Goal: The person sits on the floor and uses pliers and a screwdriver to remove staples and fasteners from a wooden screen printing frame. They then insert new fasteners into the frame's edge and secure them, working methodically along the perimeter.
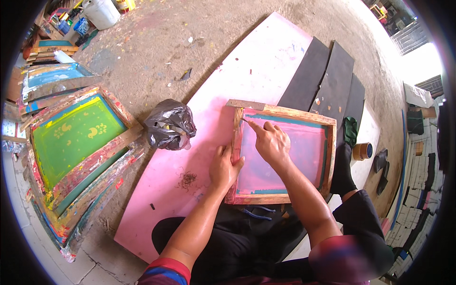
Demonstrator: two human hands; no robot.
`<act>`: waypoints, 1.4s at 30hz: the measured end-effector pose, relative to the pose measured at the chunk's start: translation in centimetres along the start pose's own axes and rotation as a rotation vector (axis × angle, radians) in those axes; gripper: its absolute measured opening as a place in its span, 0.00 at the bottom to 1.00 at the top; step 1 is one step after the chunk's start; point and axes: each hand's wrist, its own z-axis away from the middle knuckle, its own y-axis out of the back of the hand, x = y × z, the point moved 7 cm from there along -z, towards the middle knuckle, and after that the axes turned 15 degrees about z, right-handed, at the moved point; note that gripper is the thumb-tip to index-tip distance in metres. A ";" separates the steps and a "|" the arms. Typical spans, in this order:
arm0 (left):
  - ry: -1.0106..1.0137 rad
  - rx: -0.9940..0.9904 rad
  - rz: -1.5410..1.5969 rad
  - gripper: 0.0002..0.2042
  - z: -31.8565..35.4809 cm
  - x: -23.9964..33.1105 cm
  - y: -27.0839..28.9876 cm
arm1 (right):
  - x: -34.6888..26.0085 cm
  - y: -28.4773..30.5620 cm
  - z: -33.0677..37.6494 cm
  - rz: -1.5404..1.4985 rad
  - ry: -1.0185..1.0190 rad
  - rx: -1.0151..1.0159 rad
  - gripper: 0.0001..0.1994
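A wooden screen-printing frame (304,115) with pinkish mesh and teal edging lies in front of me, partly over my dark-clothed legs. My left hand (223,169) is closed on its left bar, with the thumb toward the mesh. Over the far left corner, my right hand (274,144) reaches with its index finger stretched along and the other fingers curled. A small dark tip shows at that fingertip, inside the corner; the rest of what the hand holds is hidden. A wood strip (245,104) sticks out along the frame's far left edge.
Beneath lies a pink-stained white board (204,118), with black sheets (304,76) at its far right. A crumpled black plastic bag (170,124) sits left. Blue-handled pliers (256,213) lie near my lap. More paint-stained frames (80,137) stand left; a round container (362,151) stands right.
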 end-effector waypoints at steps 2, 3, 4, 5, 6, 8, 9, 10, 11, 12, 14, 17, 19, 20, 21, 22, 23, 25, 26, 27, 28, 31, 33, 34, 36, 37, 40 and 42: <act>0.001 0.001 -0.003 0.31 0.1 0.0 0.0 | -0.3 0.3 -0.5 0.025 -0.031 0.021 0.20; 0.003 -0.002 -0.008 0.31 0.0 0.0 0.0 | -0.3 -0.1 -0.5 0.001 -0.031 -0.006 0.23; 0.004 -0.005 -0.014 0.32 0.1 0.0 0.0 | -0.2 -0.5 -0.6 -0.023 -0.031 -0.033 0.25; 0.002 -0.009 -0.010 0.32 0.1 -0.2 0.0 | -0.1 -0.9 -0.5 -0.048 -0.031 -0.059 0.28; -0.001 -0.008 -0.002 0.32 0.0 -0.3 -0.1 | 0.1 -0.8 -0.4 -0.074 -0.023 -0.065 0.27; -0.002 -0.002 0.009 0.32 -0.1 -0.3 -0.1 | 0.3 -0.5 -0.1 -0.127 -0.008 -0.076 0.26; 0.000 0.001 0.010 0.32 0.0 -0.2 0.0 | 0.3 -0.3 -0.2 -0.135 -0.014 -0.058 0.25; 0.001 0.005 0.010 0.32 0.0 -0.2 0.0 | 0.4 -0.2 -0.4 -0.143 -0.020 -0.040 0.24; -0.005 0.006 0.010 0.32 0.0 -0.2 -0.1 | 0.4 -0.1 -0.6 -0.151 -0.026 -0.022 0.23; -0.009 0.006 0.008 0.32 0.0 -0.3 -0.1 | 0.5 -0.3 -0.8 -0.182 -0.038 -0.034 0.22; -0.011 -0.001 0.004 0.32 0.0 -0.5 -0.1 | 0.6 -0.8 -1.3 -0.246 -0.060 -0.059 0.21; -0.022 -0.002 0.005 0.32 -0.2 -0.2 -0.1 | 0.4 -1.8 -0.5 -0.312 -0.019 -0.109 0.18; -0.038 0.018 -0.004 0.32 0.0 -0.2 0.0 | 0.0 -1.9 -0.1 -0.310 -0.017 -0.146 0.18; -0.030 0.016 -0.009 0.32 0.0 -0.3 0.0 | 0.0 -1.7 -0.3 -0.316 -0.043 -0.135 0.18; -0.024 0.012 -0.015 0.32 -0.1 -0.3 0.0 | 0.2 -1.5 -0.5 -0.323 -0.071 -0.122 0.18; -0.017 0.008 -0.021 0.32 -0.1 -0.4 0.1 | 0.3 -1.4 -0.7 -0.329 -0.099 -0.109 0.18; -0.028 0.005 -0.021 0.33 -0.1 -0.3 0.0 | 0.4 -1.7 -0.9 -0.362 -0.132 -0.077 0.16; -0.048 -0.005 -0.016 0.33 -0.1 -0.2 -0.1 | 0.8 -2.1 -1.4 -0.425 -0.199 -0.015 0.15; -0.077 0.016 -0.009 0.33 -0.1 -0.1 0.0 | 0.7 -2.8 -1.7 -0.415 -0.217 -0.063 0.15; -0.105 0.035 -0.003 0.33 -0.1 -0.1 0.0 | 0.3 -3.1 -2.2 -0.407 -0.235 -0.112 0.15; -0.133 0.055 0.003 0.33 0.0 -0.1 0.1 | -0.1 -3.5 -2.7 -0.398 -0.253 -0.160 0.16; -0.078 0.036 -0.015 0.33 -0.1 -0.2 0.0 | -1.4 -3.5 -4.0 -0.473 -0.211 -0.017 0.15; -0.067 0.022 -0.015 0.33 0.0 0.0 0.1 | -2.1 -3.7 -4.1 -0.447 -0.241 0.007 0.14; -0.061 0.016 -0.016 0.33 0.0 0.0 0.1 | -2.4 -3.7 -4.2 -0.435 -0.254 0.019 0.14; -0.037 0.001 -0.012 0.33 0.0 -0.4 0.0 | -2.8 -3.6 -4.1 -0.426 -0.231 0.102 0.10; -0.025 -0.009 -0.009 0.33 0.0 -0.5 -0.1 | -3.0 -3.5 -4.0 -0.419 -0.221 0.143 0.08; -0.017 -0.003 -0.023 0.32 0.0 -0.3 0.0 | -3.2 -3.7 -3.7 -0.384 -0.203 0.132 0.07; -0.034 0.013 -0.013 0.31 0.0 -0.5 -0.1 | -3.1 -4.0 -2.7 -0.398 -0.192 0.043 0.07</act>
